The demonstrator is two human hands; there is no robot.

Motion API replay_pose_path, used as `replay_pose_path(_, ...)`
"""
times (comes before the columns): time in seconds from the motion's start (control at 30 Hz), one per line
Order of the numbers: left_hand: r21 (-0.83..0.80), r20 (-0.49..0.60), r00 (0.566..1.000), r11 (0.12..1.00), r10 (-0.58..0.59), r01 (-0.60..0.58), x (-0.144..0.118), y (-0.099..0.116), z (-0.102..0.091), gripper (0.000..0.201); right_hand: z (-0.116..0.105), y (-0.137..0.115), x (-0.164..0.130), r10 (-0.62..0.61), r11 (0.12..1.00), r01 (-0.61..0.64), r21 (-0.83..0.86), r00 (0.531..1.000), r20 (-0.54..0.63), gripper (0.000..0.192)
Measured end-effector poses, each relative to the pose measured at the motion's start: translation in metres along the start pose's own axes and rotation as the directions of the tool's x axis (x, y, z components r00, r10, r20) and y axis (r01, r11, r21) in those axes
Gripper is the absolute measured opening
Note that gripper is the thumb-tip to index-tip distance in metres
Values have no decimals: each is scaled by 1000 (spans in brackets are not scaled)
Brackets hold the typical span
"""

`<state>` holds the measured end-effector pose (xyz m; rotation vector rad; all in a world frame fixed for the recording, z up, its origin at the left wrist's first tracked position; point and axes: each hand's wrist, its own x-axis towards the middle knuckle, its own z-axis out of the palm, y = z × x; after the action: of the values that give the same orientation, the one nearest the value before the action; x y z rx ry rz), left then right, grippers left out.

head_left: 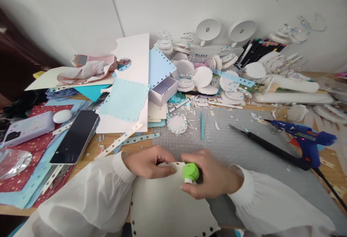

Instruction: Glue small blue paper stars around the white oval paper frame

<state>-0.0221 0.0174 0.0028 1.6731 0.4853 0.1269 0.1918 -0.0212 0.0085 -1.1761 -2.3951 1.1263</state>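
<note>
My left hand [148, 163] pinches the top edge of a white paper sheet [165, 204] that lies at the table's near edge, its border dotted with small star-shaped holes. My right hand [214, 177] is closed around a small green hole punch [190, 172] set on that same edge, right beside my left fingers. Both wrists wear white sleeves. The sheet rests partly on a grey cutting mat [230, 146].
A blue glue gun [306, 139] lies at the right with its black cord. A black phone [77, 136] and a lilac phone [27, 126] lie at the left on red and blue paper. Light blue punched sheets [124, 99], a small lilac box [164, 90], white paper discs [202, 76] and scraps crowd the back.
</note>
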Motion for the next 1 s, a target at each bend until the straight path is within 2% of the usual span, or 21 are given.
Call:
replay_pose_path(0.2,21,-23,999,999,37,-36,1,0,0,28,4,-1,1,-23,998,21,-53,999,-24,38)
replay_pose_path(0.53,8,-14,1000,1000,14,-14,0,2,0,24,-1,5,0,-6,993,6,116,1000,-3,34)
replay_pose_path(1.0,-25,-29,1000,1000,-11,11,0,4,0,23,1,5,0,-24,999,25,46,999,-24,33)
